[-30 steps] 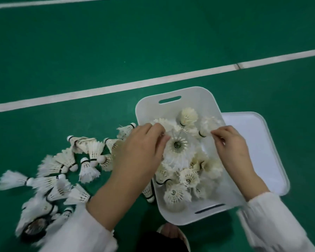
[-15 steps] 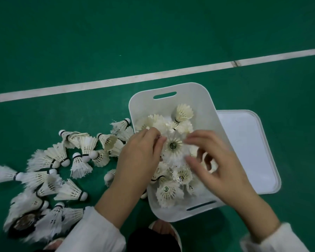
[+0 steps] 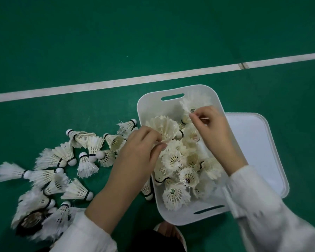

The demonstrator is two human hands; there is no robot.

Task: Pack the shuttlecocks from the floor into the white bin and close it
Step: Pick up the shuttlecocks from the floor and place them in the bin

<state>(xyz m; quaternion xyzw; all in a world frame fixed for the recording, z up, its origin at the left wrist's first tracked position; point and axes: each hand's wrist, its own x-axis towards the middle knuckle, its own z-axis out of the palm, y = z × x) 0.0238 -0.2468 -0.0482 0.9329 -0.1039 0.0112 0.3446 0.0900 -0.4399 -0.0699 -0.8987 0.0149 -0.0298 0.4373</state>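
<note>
Both hands [image 3: 212, 130] in bin [image 3: 147, 108] (shuttlecocks [image 3: 175, 159] pinched)

Badminton court: green floor [image 3: 153, 33], white line [image 3: 116, 83]

hands [image 3: 173, 140] pinching shuttlecocks [image 3: 164, 129] over bin [image 3: 149, 104]

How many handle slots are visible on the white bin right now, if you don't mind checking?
2. One slot is in the far wall of the white bin, near the court line; the other slot is in the near wall. Shuttlecocks and hands may hide others.
</note>
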